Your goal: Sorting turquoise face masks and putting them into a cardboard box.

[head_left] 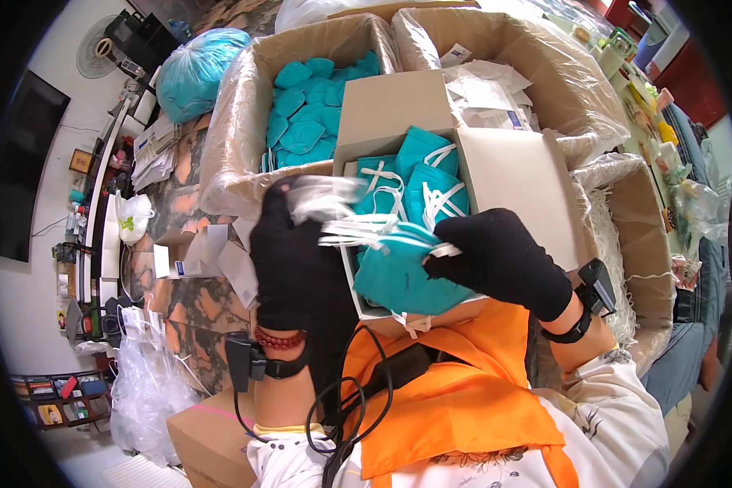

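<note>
My right hand (pixel 496 256), in a black glove, is closed on the edge of a small stack of teal face masks (pixel 411 281) with white straps. The stack is tilted over the near side of a white-lined carton (pixel 516 175). To its left, my black-gloved left hand (pixel 289 244) is beside a bunch of white straps (pixel 329 199). Motion smears its fingers and these straps, so I cannot tell its grip. Inside the carton, beyond the stack, lie more teal masks (pixel 435 191) with crossed white straps.
A plastic-lined box (pixel 317 41) of loose teal masks stands behind on the left. Another lined box (pixel 545 61) at the back right holds white packets. White strap material (pixel 618 268) fills a box on the right. A teal-filled bag (pixel 199 73) and flattened cartons (pixel 211 252) lie left.
</note>
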{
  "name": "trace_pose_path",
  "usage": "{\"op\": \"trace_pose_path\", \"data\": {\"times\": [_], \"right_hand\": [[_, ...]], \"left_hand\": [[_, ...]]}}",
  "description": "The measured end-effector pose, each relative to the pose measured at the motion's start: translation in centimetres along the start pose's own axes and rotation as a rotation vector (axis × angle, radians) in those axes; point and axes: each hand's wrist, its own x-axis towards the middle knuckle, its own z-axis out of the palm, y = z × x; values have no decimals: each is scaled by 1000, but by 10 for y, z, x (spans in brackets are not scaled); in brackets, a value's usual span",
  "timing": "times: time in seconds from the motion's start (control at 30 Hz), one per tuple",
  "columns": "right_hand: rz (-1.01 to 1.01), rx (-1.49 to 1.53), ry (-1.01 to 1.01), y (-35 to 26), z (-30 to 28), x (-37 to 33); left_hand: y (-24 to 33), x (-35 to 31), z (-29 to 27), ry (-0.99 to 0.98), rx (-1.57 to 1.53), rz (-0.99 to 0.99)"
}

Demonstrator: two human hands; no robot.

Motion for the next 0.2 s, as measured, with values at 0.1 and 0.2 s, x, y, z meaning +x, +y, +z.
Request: {"op": "trace_pose_path", "data": {"times": [0.1, 0.2], "right_hand": [[85, 117, 87, 7, -1, -1], [93, 91, 90, 8, 3, 4]], "left_hand": [[-10, 4, -41, 102, 833, 25], [-5, 2, -49, 223, 974, 206]]}}
